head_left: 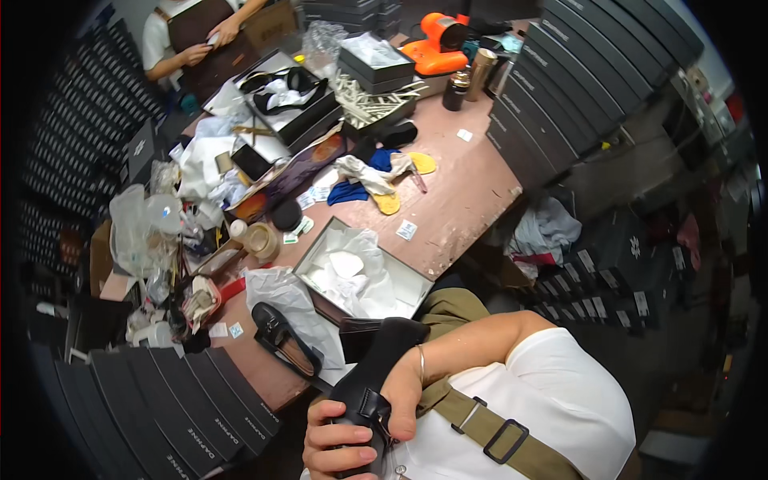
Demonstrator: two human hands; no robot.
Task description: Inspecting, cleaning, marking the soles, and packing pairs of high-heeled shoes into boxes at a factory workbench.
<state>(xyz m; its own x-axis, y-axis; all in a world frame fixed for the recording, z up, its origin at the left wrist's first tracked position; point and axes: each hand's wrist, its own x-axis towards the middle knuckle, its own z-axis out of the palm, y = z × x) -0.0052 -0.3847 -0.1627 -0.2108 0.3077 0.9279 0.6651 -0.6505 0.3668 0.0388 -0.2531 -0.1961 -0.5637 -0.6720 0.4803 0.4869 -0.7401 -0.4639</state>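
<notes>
Closest to us, at the bottom of the view, we hold a black shoe (374,376) against our chest. One hand (340,440) wraps its lower end, fingers (336,434) curled over the front and pressed together around it. We think this is our left hand, though the fisheye bend makes that hard to judge. The other hand (402,392) comes in from the right, a thin bangle (421,364) at the wrist, and grips the shoe's side near the buckle; its fingers are hidden behind the shoe, so we cannot tell how they lie. The shoe stands roughly upright between both hands, its top end rising above them.

Just beyond, on the brown table (472,192), an open shoebox (364,274) holds crumpled white tissue paper (356,268) and nothing else we can make out. To its left, a second black shoe (284,340) lies on a white plastic bag (280,296), well apart from our hands. Farther back, another open box (292,100) holds black shoes with white paper. Stacks of dark closed boxes (560,72) line the table's right side and the lower left.

At the far end, a person's hands (210,42) rest together above the clutter.
</notes>
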